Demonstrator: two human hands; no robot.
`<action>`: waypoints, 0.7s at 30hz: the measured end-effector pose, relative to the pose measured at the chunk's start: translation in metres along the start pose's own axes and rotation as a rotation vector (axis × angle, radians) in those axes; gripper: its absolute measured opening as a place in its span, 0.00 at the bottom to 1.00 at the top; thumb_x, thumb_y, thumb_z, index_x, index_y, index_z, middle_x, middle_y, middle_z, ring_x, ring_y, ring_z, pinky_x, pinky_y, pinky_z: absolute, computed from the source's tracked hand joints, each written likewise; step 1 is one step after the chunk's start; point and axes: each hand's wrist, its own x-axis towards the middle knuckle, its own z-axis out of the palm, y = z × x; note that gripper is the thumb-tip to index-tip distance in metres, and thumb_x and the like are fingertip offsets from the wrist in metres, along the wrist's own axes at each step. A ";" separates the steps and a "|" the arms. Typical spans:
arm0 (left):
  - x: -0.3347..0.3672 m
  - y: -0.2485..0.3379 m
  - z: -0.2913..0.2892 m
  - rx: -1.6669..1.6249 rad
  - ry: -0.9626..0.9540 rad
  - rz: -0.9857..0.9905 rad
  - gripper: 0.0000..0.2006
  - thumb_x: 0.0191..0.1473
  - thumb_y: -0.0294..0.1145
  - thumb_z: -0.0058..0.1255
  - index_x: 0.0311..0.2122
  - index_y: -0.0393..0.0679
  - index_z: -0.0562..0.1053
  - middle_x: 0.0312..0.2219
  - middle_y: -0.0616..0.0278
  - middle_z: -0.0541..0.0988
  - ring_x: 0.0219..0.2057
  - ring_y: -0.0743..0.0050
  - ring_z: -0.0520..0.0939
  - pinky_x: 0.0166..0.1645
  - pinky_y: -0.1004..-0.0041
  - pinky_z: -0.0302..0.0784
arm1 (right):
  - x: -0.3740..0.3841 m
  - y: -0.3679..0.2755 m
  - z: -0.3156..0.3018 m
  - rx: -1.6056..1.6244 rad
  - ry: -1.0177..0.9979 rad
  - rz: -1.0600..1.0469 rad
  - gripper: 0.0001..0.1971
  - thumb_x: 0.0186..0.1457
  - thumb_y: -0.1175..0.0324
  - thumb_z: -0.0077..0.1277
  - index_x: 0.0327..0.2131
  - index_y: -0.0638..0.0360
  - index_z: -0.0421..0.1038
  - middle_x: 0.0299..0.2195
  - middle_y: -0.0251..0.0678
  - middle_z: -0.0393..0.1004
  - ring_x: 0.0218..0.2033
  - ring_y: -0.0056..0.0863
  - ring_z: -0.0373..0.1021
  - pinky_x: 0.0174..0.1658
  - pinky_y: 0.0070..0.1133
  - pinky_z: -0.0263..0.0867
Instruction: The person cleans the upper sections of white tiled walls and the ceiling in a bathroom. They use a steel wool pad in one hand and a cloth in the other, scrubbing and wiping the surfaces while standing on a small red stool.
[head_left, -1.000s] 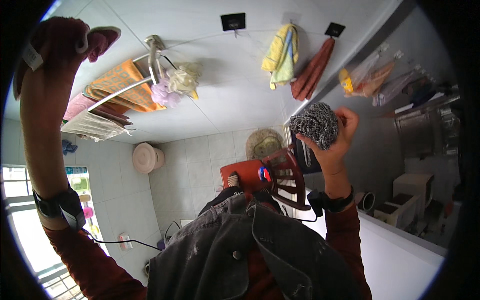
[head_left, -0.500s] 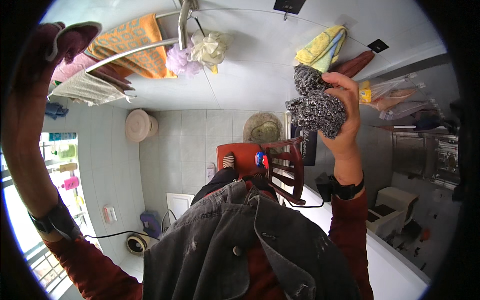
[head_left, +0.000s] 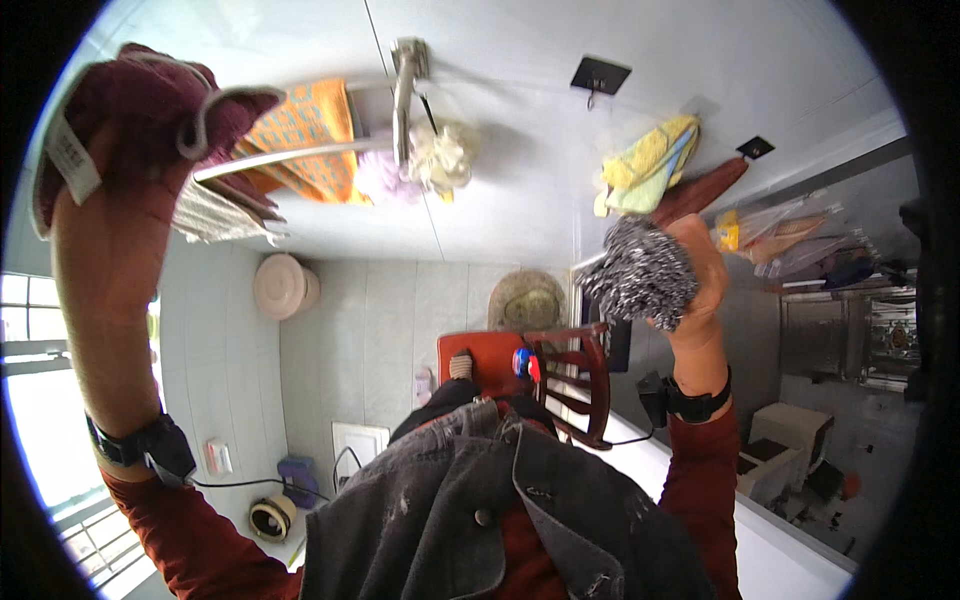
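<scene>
From the head view, I saw the left hand (head_left: 110, 225) raised at far left, closed around a maroon cloth (head_left: 135, 105) beside a metal rail (head_left: 290, 157) hung with an orange towel (head_left: 305, 130). The right hand (head_left: 700, 275) gripped a grey speckled cloth (head_left: 640, 272) at right, above a red wooden chair (head_left: 565, 375).

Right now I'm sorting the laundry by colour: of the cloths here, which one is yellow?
The yellow cloth hanging from the wall hook, just above the right hand. The left hand grips a maroon cloth; the rail's cloth is orange.
</scene>
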 end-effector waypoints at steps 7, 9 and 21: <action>0.001 0.019 0.008 -0.130 0.257 0.048 0.18 0.63 0.31 0.42 0.56 0.41 0.65 0.52 0.50 0.72 0.54 0.56 0.73 0.57 0.56 0.73 | 0.102 -0.005 -0.008 -0.087 -0.086 -0.242 0.26 0.39 0.63 0.64 0.46 0.58 0.76 0.18 0.30 0.67 0.19 0.27 0.64 0.22 0.23 0.62; 0.002 0.036 0.017 -0.101 0.152 0.106 0.15 0.64 0.31 0.39 0.54 0.41 0.66 0.49 0.52 0.74 0.51 0.58 0.76 0.53 0.59 0.76 | 0.137 -0.006 -0.014 -0.104 -0.015 -0.380 0.29 0.39 0.63 0.63 0.51 0.50 0.74 0.18 0.31 0.68 0.19 0.28 0.66 0.22 0.23 0.64; -0.021 0.216 0.051 0.073 0.616 0.579 0.14 0.59 0.25 0.44 0.50 0.51 0.68 0.40 0.65 0.75 0.41 0.71 0.78 0.42 0.65 0.79 | 0.383 0.002 -0.083 -0.225 0.186 -0.801 0.20 0.43 0.74 0.59 0.41 0.48 0.67 0.35 0.37 0.74 0.38 0.41 0.72 0.41 0.33 0.67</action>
